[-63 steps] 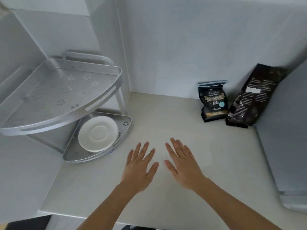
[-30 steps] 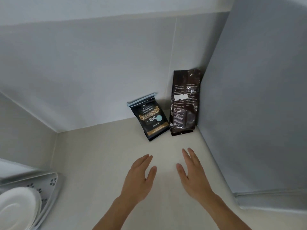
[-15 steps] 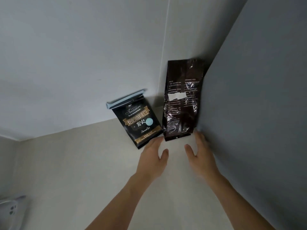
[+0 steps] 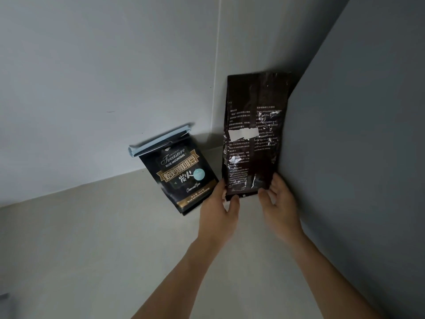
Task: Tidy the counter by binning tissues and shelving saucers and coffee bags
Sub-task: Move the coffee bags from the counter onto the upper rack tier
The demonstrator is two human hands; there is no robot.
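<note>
Home kitchen: coffee bags on counter

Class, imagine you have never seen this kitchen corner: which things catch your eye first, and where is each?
The tall dark coffee bag stands in the corner against the grey panel, with the left hand and right hand closing on its bottom end. Left of it, a shorter black bag with gold lettering leans against the wall, its top sealed by a pale blue clip.
</note>
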